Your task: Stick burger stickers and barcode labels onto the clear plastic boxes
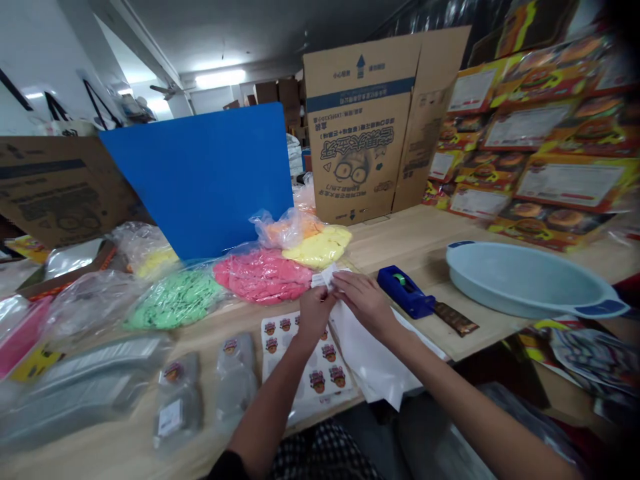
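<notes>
Both my hands meet over the wooden table [400, 240] near its front edge. My left hand [313, 313] and my right hand [365, 300] pinch a small white paper piece [325, 275] between their fingertips. Under them lies a sticker sheet [310, 363] with round burger-like stickers, and a white plastic sheet [373, 363] that hangs over the table edge. Just beyond my fingers lie clear bags of pink [263, 275], yellow [317, 248] and green [175, 298] material.
A blue tape dispenser [405, 291] sits right of my hands, a pale blue basin [530, 280] farther right. Small filled clear pouches [177, 400] lie at front left. A blue board [200, 177], cardboard boxes [365, 127] and stacked colourful cartons [540, 133] stand behind.
</notes>
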Demonstrator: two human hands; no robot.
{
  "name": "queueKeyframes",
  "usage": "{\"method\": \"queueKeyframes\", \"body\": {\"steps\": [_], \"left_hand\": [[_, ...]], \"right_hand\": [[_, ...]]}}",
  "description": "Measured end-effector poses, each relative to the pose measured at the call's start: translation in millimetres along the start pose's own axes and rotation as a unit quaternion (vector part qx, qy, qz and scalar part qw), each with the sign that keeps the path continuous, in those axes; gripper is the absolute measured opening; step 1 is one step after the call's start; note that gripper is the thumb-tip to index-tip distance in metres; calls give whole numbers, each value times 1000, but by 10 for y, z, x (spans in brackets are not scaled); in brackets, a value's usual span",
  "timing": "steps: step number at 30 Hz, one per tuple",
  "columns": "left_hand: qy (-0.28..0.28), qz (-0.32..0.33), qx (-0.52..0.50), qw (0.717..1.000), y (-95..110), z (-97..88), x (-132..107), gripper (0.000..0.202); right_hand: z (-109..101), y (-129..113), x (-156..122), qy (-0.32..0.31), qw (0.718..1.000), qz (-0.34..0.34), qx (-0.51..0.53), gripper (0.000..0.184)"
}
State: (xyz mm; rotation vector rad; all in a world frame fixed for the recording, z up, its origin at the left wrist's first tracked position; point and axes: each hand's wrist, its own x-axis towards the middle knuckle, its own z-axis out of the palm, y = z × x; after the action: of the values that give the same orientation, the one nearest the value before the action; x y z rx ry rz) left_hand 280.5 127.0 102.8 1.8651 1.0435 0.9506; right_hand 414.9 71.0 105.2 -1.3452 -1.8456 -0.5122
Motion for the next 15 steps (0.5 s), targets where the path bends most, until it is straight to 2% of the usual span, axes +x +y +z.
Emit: {"method": "queueKeyframes", "body": {"steps": [3,7,11,15], "left_hand": [[-12,29,41,999,117,-162,-174,23],[-31,39,89,995,189,-376,-361,26],[-61,25,120,991,171,-546,-497,21],[-74,1,138,988,76,-644,-567,21]], "right_hand": [[-23,-109,78,-24,999,-47,-5,26],[-52,-264,42,-46,994,-96,-16,24],[-39,-427,29,-60,988,-141,-27,23],[77,-543,17,-78,984,-158,-35,23]]}}
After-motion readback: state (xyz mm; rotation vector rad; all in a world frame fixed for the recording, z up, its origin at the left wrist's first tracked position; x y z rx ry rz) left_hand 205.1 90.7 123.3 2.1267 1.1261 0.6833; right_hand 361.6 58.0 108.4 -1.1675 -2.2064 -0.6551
